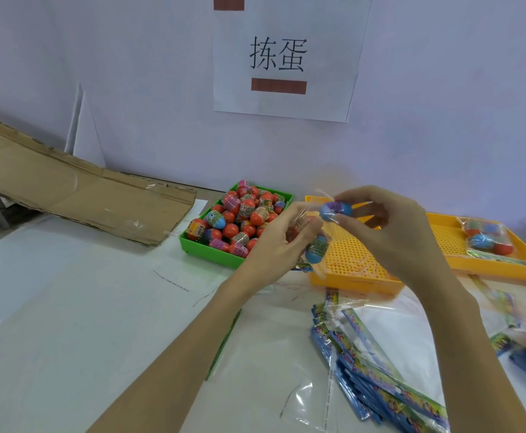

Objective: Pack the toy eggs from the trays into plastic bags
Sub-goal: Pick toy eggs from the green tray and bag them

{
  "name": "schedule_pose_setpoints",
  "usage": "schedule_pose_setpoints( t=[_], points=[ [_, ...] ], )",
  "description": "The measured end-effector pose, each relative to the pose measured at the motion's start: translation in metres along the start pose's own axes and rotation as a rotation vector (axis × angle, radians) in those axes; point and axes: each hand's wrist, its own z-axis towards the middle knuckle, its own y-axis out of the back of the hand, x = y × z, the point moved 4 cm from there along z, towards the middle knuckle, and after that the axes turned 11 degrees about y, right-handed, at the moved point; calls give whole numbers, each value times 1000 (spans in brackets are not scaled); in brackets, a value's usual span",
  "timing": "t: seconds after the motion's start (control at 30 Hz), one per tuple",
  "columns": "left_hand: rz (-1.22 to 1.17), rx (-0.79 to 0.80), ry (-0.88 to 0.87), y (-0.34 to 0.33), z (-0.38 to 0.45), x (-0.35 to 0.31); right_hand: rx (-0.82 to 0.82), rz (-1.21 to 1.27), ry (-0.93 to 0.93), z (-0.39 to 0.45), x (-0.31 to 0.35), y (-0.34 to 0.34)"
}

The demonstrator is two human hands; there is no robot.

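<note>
A: How are your hands set?

B: Both are raised over the table (68, 307), forearms reaching in from below. Your right hand (392, 232) curls its fingers round a blue toy egg (336, 210), pinching it at the mouth of a clear plastic bag (310, 220). Your left hand (274, 245) grips that bag from the other side, fingers wrapped round it

A: Anything already in the bag?

B: A blue-ended egg with a green label (316, 250) hangs low in it, and something red shows behind your left fingers, too hidden to name

A: And the trays?

B: The green tray (205, 253), just left of your hands, is heaped with red and blue eggs (243, 217). The yellow tray (349, 260) sits beneath and behind your hands; at its far right end lies a filled bag of eggs (486, 237). A stack of flat bags with blue printed headers (377, 373) lies on the table near your right forearm
</note>
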Motion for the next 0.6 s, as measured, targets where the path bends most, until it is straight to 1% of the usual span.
schedule_pose_setpoints(
  t=[0.1,0.23,0.37,0.5,0.6],
  points=[
    [-26,-17,29,4,0,-1,106,52,-18,-1,1,-2],
    [-21,-62,56,6,0,-3,123,132,-32,-1,2,-3],
    [-62,-46,113,7,1,-4,121,22,-1,-1,1,-7],
    [-123,39,129,3,0,-5,98,-82,53,-1,2,-8],
    [-181,28,139,2,1,-5,91,-88,62,-1,3,-12]
  ],
)
